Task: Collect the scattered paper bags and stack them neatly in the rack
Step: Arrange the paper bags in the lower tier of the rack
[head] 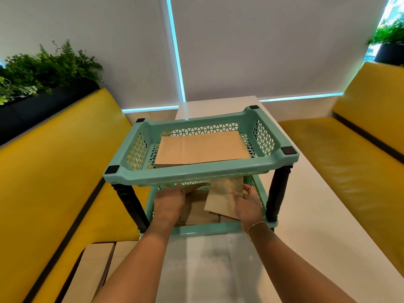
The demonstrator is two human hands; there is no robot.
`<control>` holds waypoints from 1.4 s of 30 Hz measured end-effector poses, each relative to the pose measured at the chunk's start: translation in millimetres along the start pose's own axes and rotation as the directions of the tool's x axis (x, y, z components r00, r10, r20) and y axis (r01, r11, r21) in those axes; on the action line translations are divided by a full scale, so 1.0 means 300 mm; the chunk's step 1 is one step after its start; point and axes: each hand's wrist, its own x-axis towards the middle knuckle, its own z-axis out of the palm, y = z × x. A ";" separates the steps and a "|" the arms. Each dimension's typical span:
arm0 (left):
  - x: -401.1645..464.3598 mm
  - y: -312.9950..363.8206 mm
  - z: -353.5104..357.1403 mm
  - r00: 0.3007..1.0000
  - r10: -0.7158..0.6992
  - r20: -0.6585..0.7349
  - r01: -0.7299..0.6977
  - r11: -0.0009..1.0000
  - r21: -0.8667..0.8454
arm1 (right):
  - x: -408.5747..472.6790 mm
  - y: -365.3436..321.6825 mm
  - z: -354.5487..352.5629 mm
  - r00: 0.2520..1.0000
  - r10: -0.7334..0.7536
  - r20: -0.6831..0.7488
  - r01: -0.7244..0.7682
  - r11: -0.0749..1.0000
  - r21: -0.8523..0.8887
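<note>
One two-tier rack [218,173], two hands, two benches, perhaps several stacked paper bags [202,149].

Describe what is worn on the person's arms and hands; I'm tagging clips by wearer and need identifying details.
Both forearms are bare, with no sleeves reaching into view and no gloves. The left hand shows no rings or watch. The right hand has a thin gold-coloured chain bracelet at the wrist, with what looks like a small clasp or charm on it. No tattoos or other markings show.

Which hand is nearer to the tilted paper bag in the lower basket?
Right. The right hand holds the tilted paper bag at its right edge; the left hand is left of it, on the lower stack.
</note>
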 end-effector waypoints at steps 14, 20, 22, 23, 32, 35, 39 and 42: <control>-0.037 0.106 -0.118 0.990 0.143 0.000 -0.139 0.966 -0.218 | -0.010 -0.005 0.003 0.999 -0.043 0.011 0.043 0.997 -0.070; -0.061 0.155 -0.046 0.889 0.129 0.440 0.317 0.522 -0.792 | -0.015 -0.010 -0.009 0.997 -0.050 0.056 0.054 0.996 -0.072; -0.057 0.146 -0.015 0.884 0.104 0.455 0.360 0.468 -0.807 | -0.012 -0.007 -0.009 0.997 -0.048 0.054 0.051 0.997 -0.065; -0.052 0.138 -0.015 0.878 0.102 0.468 0.379 0.448 -0.809 | -0.011 -0.007 -0.008 0.997 -0.045 0.055 0.048 0.997 -0.064; -0.042 0.093 -0.036 0.798 0.158 0.581 0.479 0.418 -0.772 | -0.009 -0.011 -0.011 0.996 -0.024 0.087 0.029 0.998 -0.060; -0.046 0.100 -0.033 0.797 0.159 0.583 0.486 0.404 -0.775 | -0.010 -0.015 -0.011 0.995 -0.024 0.095 0.029 0.998 -0.048; -0.044 0.107 -0.032 0.795 0.126 0.594 0.513 0.384 -0.768 | -0.006 -0.013 -0.008 0.995 -0.016 0.099 0.025 0.995 -0.093; -0.044 0.109 -0.026 0.794 0.115 0.597 0.522 0.375 -0.766 | -0.008 -0.015 -0.011 0.992 -0.020 0.125 0.030 0.997 -0.076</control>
